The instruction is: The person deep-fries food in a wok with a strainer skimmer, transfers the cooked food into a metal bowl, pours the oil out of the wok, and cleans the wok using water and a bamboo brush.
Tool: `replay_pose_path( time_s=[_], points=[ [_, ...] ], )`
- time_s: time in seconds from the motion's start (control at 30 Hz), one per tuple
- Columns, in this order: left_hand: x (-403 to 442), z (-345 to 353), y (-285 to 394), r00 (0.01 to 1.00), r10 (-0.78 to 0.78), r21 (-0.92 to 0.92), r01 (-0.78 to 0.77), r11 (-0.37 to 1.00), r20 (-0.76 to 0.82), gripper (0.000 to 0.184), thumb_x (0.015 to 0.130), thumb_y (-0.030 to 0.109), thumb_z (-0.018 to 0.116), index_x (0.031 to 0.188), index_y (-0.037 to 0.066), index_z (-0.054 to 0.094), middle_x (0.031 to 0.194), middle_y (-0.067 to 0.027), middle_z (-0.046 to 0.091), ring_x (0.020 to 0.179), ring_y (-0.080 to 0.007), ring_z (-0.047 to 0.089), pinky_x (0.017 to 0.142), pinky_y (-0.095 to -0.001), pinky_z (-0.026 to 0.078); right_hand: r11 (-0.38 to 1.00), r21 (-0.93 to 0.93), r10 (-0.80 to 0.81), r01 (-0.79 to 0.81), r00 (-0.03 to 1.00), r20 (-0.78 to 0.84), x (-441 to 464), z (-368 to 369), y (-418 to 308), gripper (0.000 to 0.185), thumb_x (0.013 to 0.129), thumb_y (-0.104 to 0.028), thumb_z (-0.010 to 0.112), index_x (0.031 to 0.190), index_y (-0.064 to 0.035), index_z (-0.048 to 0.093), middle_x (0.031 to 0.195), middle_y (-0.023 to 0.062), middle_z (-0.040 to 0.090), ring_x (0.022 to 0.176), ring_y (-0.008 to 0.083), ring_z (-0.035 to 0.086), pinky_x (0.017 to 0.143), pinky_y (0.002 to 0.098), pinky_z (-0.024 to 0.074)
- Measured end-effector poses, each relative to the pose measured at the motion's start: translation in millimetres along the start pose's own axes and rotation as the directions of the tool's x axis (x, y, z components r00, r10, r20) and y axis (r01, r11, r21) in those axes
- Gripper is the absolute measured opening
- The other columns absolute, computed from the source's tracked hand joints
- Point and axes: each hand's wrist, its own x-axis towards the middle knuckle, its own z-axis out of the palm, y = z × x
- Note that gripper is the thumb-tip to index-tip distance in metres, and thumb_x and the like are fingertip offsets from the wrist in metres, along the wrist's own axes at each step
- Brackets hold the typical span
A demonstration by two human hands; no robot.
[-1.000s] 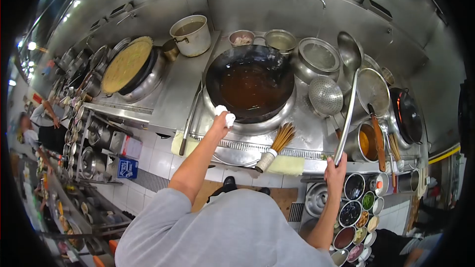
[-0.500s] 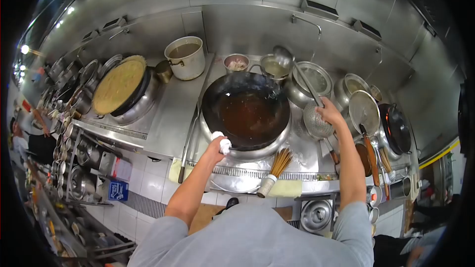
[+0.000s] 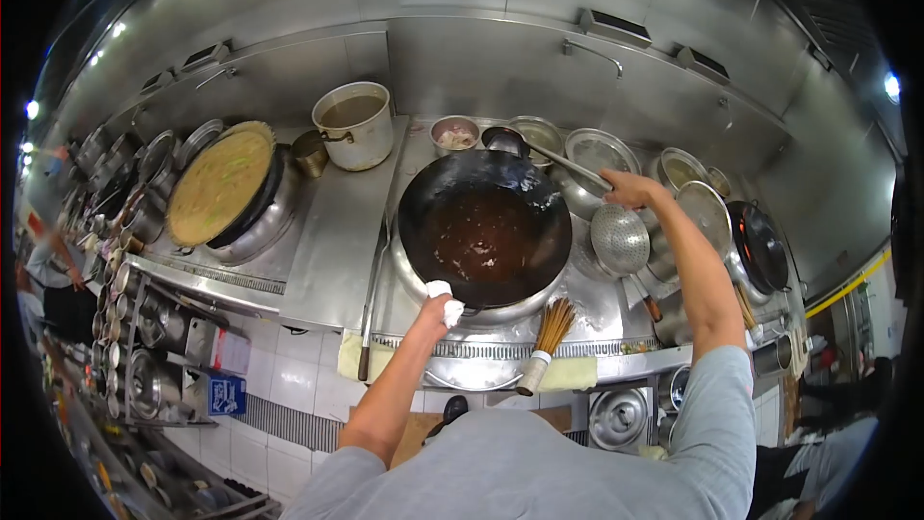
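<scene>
A large black wok (image 3: 423, 193) sits on the burner in front of me, with dark reddish-brown liquid (image 3: 481, 236) in its bottom. My left hand (image 3: 435, 313) is closed on a folded white cloth (image 3: 440, 289) at the wok's near left rim. My right hand (image 3: 628, 190) is wrapped round the long handle of a ladle (image 3: 568, 164), above a perforated strainer (image 3: 620, 239). The ladle's bowl is at the wok's far rim; I cannot tell whether it touches it or what it contains. A bamboo brush (image 3: 544, 342) lies on the counter's front edge.
Behind the wok stand a small bowl of pale pieces (image 3: 454, 135) and round metal pots (image 3: 602, 154). A tall pot (image 3: 353, 125) and a wide pan of yellowish soup (image 3: 221, 183) are to the left. Another black wok (image 3: 765, 246) stands at far right.
My right hand has moved up and away from me. The ladle's bowl has swung left and down from over the back pot to the wok's far rim. My left hand stays at the wok.
</scene>
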Motion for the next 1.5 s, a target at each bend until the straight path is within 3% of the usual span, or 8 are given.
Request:
replay_pose_path(
  time_s=[0.1,0.2,0.23,0.67,0.73,1.0,1.33,1.5],
  points=[
    [-5.6,7.0,0.4,1.0,0.016,0.001,-0.016,1.0,-0.021,0.007,0.081,0.004,0.05,0.086,0.008,0.047,0.062,-0.0061,0.051,0.047,-0.0207,0.053,0.033,-0.035,0.04,0.985,0.153,-0.066,0.073,0.997,-0.05,-18.9,20.5,13.5,0.062,0.084,-0.017,0.059,0.137,-0.0027,0.031,0.07,0.01,0.055,0.053,0.0164,0.052,0.046,0.0319,0.0411],
    [-23.1,31.5,15.2,1.0,-0.029,-0.038,0.029,0.999,0.003,0.006,0.081,0.005,0.049,0.083,0.009,0.045,0.061,-0.0055,0.049,0.045,-0.0202,0.051,0.031,-0.0342,0.036,0.98,0.182,-0.071,0.083,0.995,-0.076,-22.3,32.9,35.1,0.061,0.083,-0.015,0.06,0.136,-0.0025,0.032,0.071,0.0094,0.054,0.051,0.0157,0.05,0.046,0.0321,0.041],
    [-29.4,40.3,19.4,0.999,-0.038,-0.003,0.038,0.999,0.023,0.005,0.082,0.006,0.048,0.083,0.01,0.045,0.061,-0.0049,0.048,0.045,-0.0191,0.051,0.03,-0.0324,0.034,0.975,0.208,-0.058,0.076,0.994,-0.09,-30.7,34.1,38.8,0.045,0.082,-0.015,0.061,0.121,-0.0001,0.042,0.07,0.0097,0.054,0.048,0.017,0.05,0.041,0.033,0.0408],
    [-79.3,244.2,-30.7,0.943,-0.246,0.135,0.22,0.966,0.225,0.01,0.084,0.011,0.048,0.075,0.015,0.048,0.055,0.0006,0.049,0.04,-0.0135,0.046,0.035,-0.0278,0.031,0.934,0.348,0.192,-0.084,0.938,-0.289,-219.1,21.1,190.3,0.058,0.083,-0.017,0.06,0.133,-0.0024,0.035,0.066,0.0078,0.051,0.045,0.0143,0.047,0.038,0.0307,0.0373],
    [-71.2,272.9,-52.8,0.866,-0.291,0.145,0.254,0.956,0.405,0.012,0.081,0.01,0.049,0.072,0.017,0.048,0.053,0.0021,0.05,0.04,-0.0133,0.047,0.035,-0.0286,0.03,0.941,0.318,0.232,-0.116,0.905,-0.356,-246.2,16.3,233.8,0.053,0.082,-0.016,0.06,0.13,-0.0054,0.04,0.07,0.0081,0.053,0.045,0.0139,0.047,0.039,0.0299,0.0385],
    [-56.1,429.3,-162.5,0.655,-0.493,0.099,0.542,0.835,0.572,0.007,0.082,0.007,0.05,0.076,0.011,0.049,0.063,-0.0039,0.048,0.05,-0.0147,0.044,0.039,-0.0244,0.029,0.841,0.211,0.541,-0.499,0.776,-0.323,-370.2,-40.8,300.9,0.049,0.08,-0.016,0.061,0.125,-0.0073,0.045,0.072,0.012,0.058,0.046,0.0185,0.053,0.042,0.0341,0.0427],
    [-40.5,561.7,-287.1,0.382,-0.649,0.217,0.73,0.649,0.658,0.013,0.086,0.019,0.049,0.082,0.007,0.05,0.08,-0.0148,0.051,0.06,-0.0189,0.048,0.04,-0.0226,0.032,0.671,0.107,0.725,-0.734,0.619,-0.301,-409.4,-66.9,412.3,0.047,0.078,-0.015,0.064,0.122,-0.0061,0.048,0.081,0.0144,0.062,0.058,0.0227,0.06,0.051,0.0369,0.0482],
    [-33.0,593.0,-313.7,0.34,-0.734,0.231,0.799,0.555,0.589,0.024,0.088,0.024,0.048,0.093,0.001,0.046,0.091,-0.0218,0.049,0.065,-0.0194,0.048,0.04,-0.0215,0.032,0.643,0.08,0.742,-0.761,0.594,-0.31,-399.1,-75.1,440.6,0.038,0.081,-0.013,0.062,0.115,-0.0019,0.049,0.083,0.0197,0.064,0.064,0.0289,0.063,0.053,0.0388,0.0493]
  ],
)
